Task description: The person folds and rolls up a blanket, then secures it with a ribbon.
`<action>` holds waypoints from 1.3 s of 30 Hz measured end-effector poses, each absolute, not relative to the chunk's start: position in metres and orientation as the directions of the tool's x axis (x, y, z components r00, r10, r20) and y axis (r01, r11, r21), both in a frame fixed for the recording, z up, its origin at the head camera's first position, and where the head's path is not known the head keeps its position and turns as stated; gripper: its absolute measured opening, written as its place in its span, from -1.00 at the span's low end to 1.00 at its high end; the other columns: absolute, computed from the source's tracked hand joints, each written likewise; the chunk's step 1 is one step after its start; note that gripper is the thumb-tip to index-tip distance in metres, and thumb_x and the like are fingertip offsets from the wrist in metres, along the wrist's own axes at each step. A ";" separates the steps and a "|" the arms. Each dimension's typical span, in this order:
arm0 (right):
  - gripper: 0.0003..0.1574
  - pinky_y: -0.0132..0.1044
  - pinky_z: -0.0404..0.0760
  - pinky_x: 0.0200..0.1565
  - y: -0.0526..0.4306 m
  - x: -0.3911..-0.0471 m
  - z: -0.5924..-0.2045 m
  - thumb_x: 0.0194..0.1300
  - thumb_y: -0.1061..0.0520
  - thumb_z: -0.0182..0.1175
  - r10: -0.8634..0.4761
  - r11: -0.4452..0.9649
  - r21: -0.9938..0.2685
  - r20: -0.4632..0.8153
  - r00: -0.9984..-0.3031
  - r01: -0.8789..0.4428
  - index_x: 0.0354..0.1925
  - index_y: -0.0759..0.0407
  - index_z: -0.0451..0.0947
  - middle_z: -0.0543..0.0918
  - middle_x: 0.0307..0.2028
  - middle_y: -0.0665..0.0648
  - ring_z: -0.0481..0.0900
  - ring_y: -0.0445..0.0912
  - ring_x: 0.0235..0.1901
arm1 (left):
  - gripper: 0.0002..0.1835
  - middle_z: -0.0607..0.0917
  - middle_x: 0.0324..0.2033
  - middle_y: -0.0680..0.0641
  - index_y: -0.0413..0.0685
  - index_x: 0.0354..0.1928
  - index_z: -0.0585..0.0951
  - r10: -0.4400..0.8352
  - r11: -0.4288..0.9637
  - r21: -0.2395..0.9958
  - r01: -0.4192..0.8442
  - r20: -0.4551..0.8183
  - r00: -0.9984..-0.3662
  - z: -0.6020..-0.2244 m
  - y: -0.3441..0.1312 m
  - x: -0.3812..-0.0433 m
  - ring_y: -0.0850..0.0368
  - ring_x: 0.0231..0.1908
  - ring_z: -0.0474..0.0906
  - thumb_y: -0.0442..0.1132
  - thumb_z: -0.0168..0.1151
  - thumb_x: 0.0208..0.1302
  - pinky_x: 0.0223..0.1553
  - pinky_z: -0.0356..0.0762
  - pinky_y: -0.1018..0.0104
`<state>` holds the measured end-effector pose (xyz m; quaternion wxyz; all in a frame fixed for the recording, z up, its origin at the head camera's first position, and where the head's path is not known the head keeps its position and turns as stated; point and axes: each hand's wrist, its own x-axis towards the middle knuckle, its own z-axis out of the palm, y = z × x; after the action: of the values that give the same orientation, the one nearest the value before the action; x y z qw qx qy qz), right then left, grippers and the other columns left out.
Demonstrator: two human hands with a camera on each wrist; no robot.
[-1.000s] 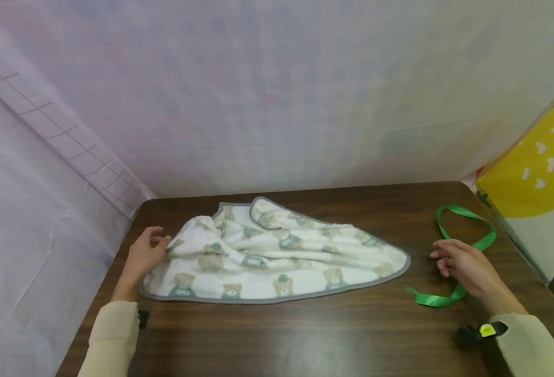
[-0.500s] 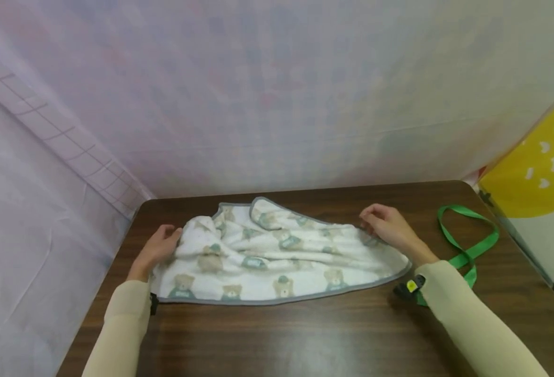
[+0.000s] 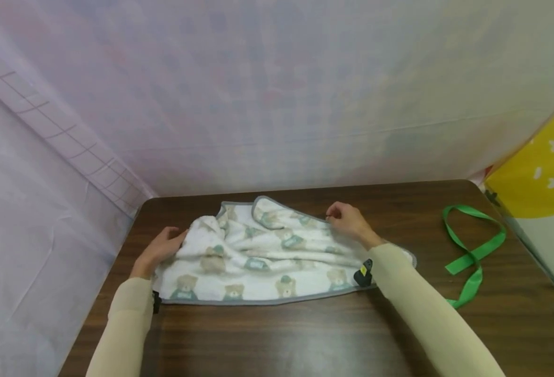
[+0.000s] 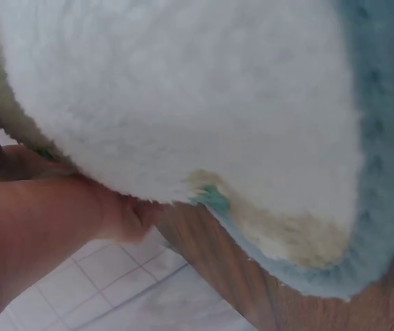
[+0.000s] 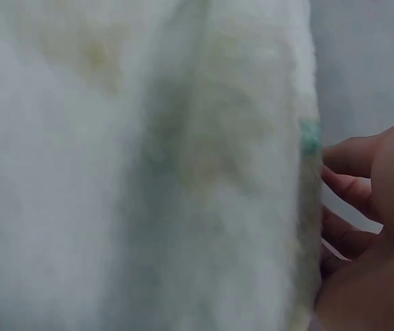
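A white plush baby blanket (image 3: 286,283) with bear prints and grey edging lies rumpled across the table in the head view, one corner folded over at the back. My left hand (image 3: 161,248) is at its left end, fingers loosely bent against the fabric; in the left wrist view the blanket (image 4: 204,89) hides part of the fingers. Over the blanket's back right edge hovers my right hand (image 3: 350,222), its fingers loosely curled. The right wrist view has those bent fingers (image 5: 352,155) right at the blanket's border (image 5: 310,227), with gaps between them.
A green ribbon (image 3: 486,248) lies in a loose loop on the brown wooden table (image 3: 267,335), to the right of the right forearm. Pale fabric walls (image 3: 277,131) stand behind and to the left. A yellow shape (image 3: 536,173) shows at the far right.
My right hand has swept left from beside the ribbon to the blanket's back edge. My left hand has shifted slightly right against the blanket's left end. The ribbon's near end has moved.
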<state>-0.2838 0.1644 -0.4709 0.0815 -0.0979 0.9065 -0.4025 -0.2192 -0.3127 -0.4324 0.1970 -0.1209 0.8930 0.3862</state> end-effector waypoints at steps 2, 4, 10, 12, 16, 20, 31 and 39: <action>-0.73 -0.05 0.54 -0.06 0.159 -0.284 -0.473 0.39 0.19 0.12 -0.251 0.662 -0.740 -0.072 -0.965 -0.117 0.00 0.30 0.51 0.60 -0.10 0.28 0.54 0.10 -0.11 | 0.02 -0.07 0.49 -0.46 -0.11 0.56 -0.13 -0.043 0.657 0.657 -0.369 -0.456 -0.889 -0.433 -0.314 -0.218 -0.42 0.42 0.01 0.42 -0.08 0.36 0.35 0.09 -0.28; -0.71 -0.04 0.53 -0.05 0.155 -0.284 -0.473 0.37 0.20 0.14 -0.249 0.668 -0.735 -0.072 -0.966 -0.117 0.01 0.31 0.51 0.60 -0.11 0.29 0.54 0.11 -0.12 | 0.10 -0.09 0.49 -0.47 -0.06 0.57 -0.18 -0.022 0.652 0.662 -0.370 -0.472 -0.882 -0.432 -0.315 -0.217 -0.42 0.42 0.00 0.47 -0.04 0.29 0.35 0.10 -0.29; -0.58 -0.11 0.56 -0.13 0.147 -0.281 -0.470 0.30 0.20 0.21 -0.257 0.651 -0.753 -0.103 -0.961 -0.093 0.10 0.33 0.48 0.63 -0.18 0.27 0.59 0.06 -0.20 | 0.18 -0.19 0.52 -0.41 0.01 0.58 -0.27 0.021 0.639 0.669 -0.379 -0.508 -0.861 -0.430 -0.317 -0.213 -0.41 0.45 -0.09 0.51 0.02 0.22 0.37 0.04 -0.31; -0.53 -0.10 0.56 -0.16 0.143 -0.279 -0.469 0.29 0.20 0.22 -0.257 0.648 -0.758 -0.127 -0.958 -0.074 0.13 0.32 0.45 0.63 -0.22 0.24 0.58 0.03 -0.26 | 0.15 -0.20 0.53 -0.38 0.01 0.59 -0.26 0.030 0.637 0.675 -0.373 -0.505 -0.862 -0.430 -0.318 -0.212 -0.40 0.46 -0.09 0.49 0.01 0.24 0.37 0.03 -0.31; -0.53 0.20 0.41 0.09 0.136 -0.276 -0.468 0.26 0.21 0.23 -0.236 0.684 -0.726 -0.136 -0.962 -0.065 0.13 0.26 0.47 0.61 -0.32 0.15 0.54 -0.03 -0.35 | 0.08 -0.18 0.53 -0.36 0.01 0.59 -0.23 0.045 0.628 0.688 -0.364 -0.499 -0.865 -0.430 -0.316 -0.211 -0.38 0.46 -0.08 0.43 0.01 0.31 0.38 0.02 -0.29; -0.56 0.23 0.38 0.08 0.133 -0.274 -0.466 0.22 0.27 0.16 -0.218 0.704 -0.706 -0.116 -0.969 -0.074 0.09 0.21 0.51 0.58 -0.38 0.10 0.50 -0.05 -0.38 | 0.09 -0.15 0.53 -0.35 0.03 0.59 -0.22 0.056 0.601 0.713 -0.360 -0.487 -0.872 -0.430 -0.314 -0.211 -0.34 0.46 -0.05 0.42 0.04 0.30 0.38 0.06 -0.26; -0.61 -0.25 0.45 -0.32 0.138 -0.273 -0.475 0.24 0.32 0.10 -0.275 0.647 -0.754 -0.091 -0.957 -0.114 0.05 0.27 0.52 0.56 -0.36 0.15 0.49 -0.06 -0.41 | 0.08 -0.36 0.51 -0.39 -0.08 0.56 -0.39 0.151 0.568 0.735 -0.369 -0.535 -0.831 -0.421 -0.312 -0.206 -0.39 0.48 -0.24 0.25 0.06 0.41 0.42 -0.02 -0.26; -0.60 -0.22 0.51 -0.25 0.145 -0.271 -0.473 0.36 0.16 0.18 -0.283 0.633 -0.769 -0.129 -0.950 -0.084 0.14 0.22 0.52 0.67 -0.23 0.19 0.57 -0.04 -0.31 | 0.04 -0.19 0.52 -0.41 -0.21 0.56 -0.25 0.192 0.500 0.788 -0.360 -0.506 -0.841 -0.417 -0.324 -0.201 -0.34 0.49 -0.18 0.08 0.19 0.40 0.44 -0.04 -0.20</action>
<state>-0.2713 0.1449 -0.4729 0.1197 -0.1026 0.8958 -0.4157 -0.2008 -0.3239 -0.4172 0.2775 -0.0512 0.8204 0.4973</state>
